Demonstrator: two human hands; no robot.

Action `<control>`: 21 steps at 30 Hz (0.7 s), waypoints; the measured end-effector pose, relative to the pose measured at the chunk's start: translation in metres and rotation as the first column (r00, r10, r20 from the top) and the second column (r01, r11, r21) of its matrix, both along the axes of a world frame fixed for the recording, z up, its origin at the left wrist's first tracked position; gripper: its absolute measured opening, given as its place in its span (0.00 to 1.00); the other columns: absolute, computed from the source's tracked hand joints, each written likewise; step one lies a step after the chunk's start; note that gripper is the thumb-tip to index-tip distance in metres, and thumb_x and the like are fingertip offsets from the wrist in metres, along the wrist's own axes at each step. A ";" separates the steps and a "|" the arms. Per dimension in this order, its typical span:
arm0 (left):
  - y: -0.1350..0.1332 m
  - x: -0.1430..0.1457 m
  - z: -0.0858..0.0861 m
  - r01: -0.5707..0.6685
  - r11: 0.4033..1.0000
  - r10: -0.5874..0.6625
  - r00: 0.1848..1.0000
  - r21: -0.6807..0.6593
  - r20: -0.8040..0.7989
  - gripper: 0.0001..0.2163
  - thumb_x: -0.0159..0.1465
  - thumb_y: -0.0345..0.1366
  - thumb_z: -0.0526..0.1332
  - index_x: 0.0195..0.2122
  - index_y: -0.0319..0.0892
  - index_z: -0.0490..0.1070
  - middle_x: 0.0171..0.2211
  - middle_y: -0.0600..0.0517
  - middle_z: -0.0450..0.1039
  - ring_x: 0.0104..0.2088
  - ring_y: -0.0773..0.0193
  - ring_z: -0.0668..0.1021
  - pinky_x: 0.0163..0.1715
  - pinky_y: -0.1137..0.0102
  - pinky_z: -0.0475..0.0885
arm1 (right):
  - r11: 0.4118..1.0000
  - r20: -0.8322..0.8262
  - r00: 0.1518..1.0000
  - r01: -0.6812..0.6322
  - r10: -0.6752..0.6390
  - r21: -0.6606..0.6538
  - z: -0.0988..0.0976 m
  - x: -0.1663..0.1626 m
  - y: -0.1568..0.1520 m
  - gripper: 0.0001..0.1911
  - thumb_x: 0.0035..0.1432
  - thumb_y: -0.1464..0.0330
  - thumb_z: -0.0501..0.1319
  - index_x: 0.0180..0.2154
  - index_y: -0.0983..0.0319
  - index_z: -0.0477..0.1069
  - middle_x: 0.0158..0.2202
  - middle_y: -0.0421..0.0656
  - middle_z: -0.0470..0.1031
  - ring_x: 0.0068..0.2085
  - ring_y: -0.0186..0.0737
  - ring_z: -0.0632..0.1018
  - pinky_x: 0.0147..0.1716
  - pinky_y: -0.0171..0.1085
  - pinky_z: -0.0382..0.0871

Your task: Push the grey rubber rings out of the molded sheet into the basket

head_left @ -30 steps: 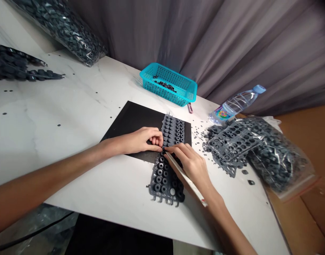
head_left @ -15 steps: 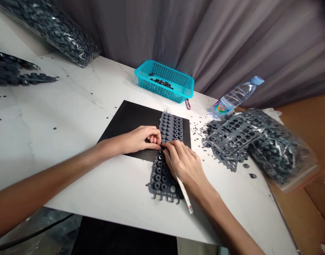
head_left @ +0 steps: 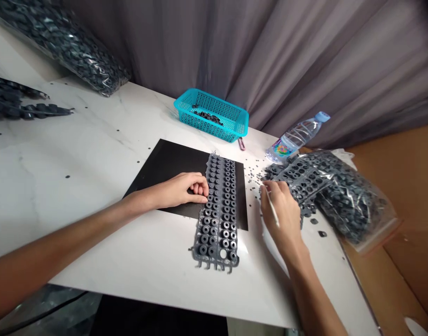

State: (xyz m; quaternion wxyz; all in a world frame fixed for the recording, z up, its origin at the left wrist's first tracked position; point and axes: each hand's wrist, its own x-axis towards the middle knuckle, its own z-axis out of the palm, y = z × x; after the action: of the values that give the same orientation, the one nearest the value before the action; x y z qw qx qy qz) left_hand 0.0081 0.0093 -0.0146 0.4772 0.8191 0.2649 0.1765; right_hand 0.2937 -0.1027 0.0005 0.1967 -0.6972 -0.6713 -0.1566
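A long dark grey moulded rubber sheet [head_left: 219, 191] with rows of round ring-shaped parts lies partly on a black mat [head_left: 179, 161] and partly on the table. One round hole near its front end shows white. My left hand [head_left: 191, 189] is closed at the sheet's left edge, fingers curled and thumb against the edge. Off to the right of the sheet, my right hand [head_left: 282, 210] is closed around a slim white stick-like tool [head_left: 272, 205]. Its tip is hard to make out, and it is apart from the sheet.
A turquoise basket [head_left: 212, 114] with some dark pieces stands at the back, a small pink object [head_left: 241, 143] beside it. A water bottle [head_left: 298, 135], punched sheets [head_left: 305, 179] and a filled plastic bag [head_left: 354, 200] are at right. Another bag [head_left: 81, 51] lies back left. Small black discs are scattered about.
My right hand has lifted off the sheet and moved right with the white tool, uncovering the sheet's middle rows. My left hand stays at the sheet's edge. The view has shifted slightly.
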 end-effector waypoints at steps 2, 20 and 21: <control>0.000 -0.001 0.000 0.004 1.000 -0.004 1.000 0.004 0.009 0.10 0.67 0.43 0.68 0.37 0.42 0.75 0.38 0.51 0.74 0.37 0.62 0.74 0.40 0.67 0.70 | 1.000 0.003 1.000 -0.018 0.018 -0.025 0.000 0.020 0.000 0.16 0.77 0.62 0.51 0.49 0.62 0.75 0.41 0.51 0.74 0.29 0.45 0.74 0.27 0.41 0.63; -0.005 -0.010 0.020 0.013 0.999 -0.015 0.999 0.038 0.034 0.08 0.68 0.42 0.68 0.38 0.43 0.76 0.38 0.53 0.75 0.37 0.62 0.74 0.40 0.67 0.70 | 0.780 -0.477 0.733 -0.610 0.485 -0.143 0.011 -0.035 0.002 0.06 0.74 0.63 0.62 0.45 0.58 0.75 0.41 0.45 0.79 0.40 0.42 0.78 0.42 0.39 0.75; -0.005 -0.008 0.019 -0.023 0.999 0.020 0.998 0.045 0.056 0.08 0.69 0.43 0.67 0.38 0.43 0.76 0.38 0.53 0.74 0.37 0.63 0.74 0.40 0.67 0.69 | 0.769 -0.475 0.725 -0.623 0.499 -0.144 0.011 -0.035 0.002 0.06 0.74 0.63 0.62 0.46 0.58 0.75 0.41 0.45 0.79 0.40 0.42 0.78 0.42 0.39 0.75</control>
State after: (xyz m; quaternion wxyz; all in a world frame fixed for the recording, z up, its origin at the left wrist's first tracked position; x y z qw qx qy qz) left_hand -0.0003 0.0043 0.0046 0.4636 0.8217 0.2563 0.2104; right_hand 0.2591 -0.1003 0.0113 0.2654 -0.4959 -0.8107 0.1624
